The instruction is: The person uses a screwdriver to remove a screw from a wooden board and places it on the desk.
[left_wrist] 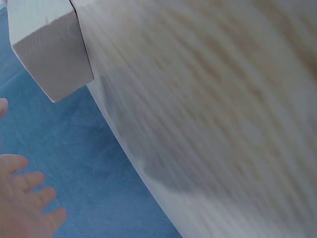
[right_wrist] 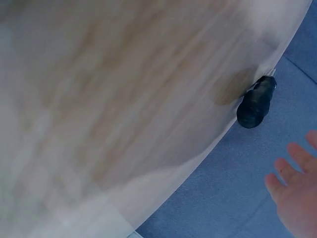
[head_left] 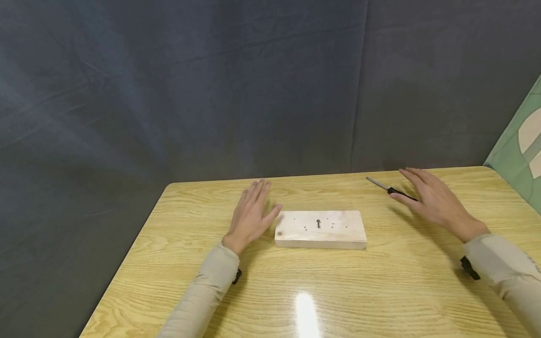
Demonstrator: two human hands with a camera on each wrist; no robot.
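A pale wooden block (head_left: 296, 230) lies flat on the table, its top dotted with small holes and one dark screw-like piece near the middle. My left hand (head_left: 250, 217) hovers by the block's left end, fingers stretched out and holding nothing; in the left wrist view the block's end (left_wrist: 54, 59) shows above that hand (left_wrist: 25, 198). Toward the back right lies a screwdriver (head_left: 393, 191) with a black handle and a metal shaft pointing left. Over its handle end is my right hand (head_left: 437, 199), fingers extended. In the right wrist view the handle (right_wrist: 256, 101) sits apart from the fingers.
The wood-grain table (head_left: 236, 300) has its back edge close to a dark grey curtain (head_left: 253, 94). A green patterned panel (head_left: 524, 141) stands off the right side. Dark bands (head_left: 470, 268) show under both sleeves at the wrists.
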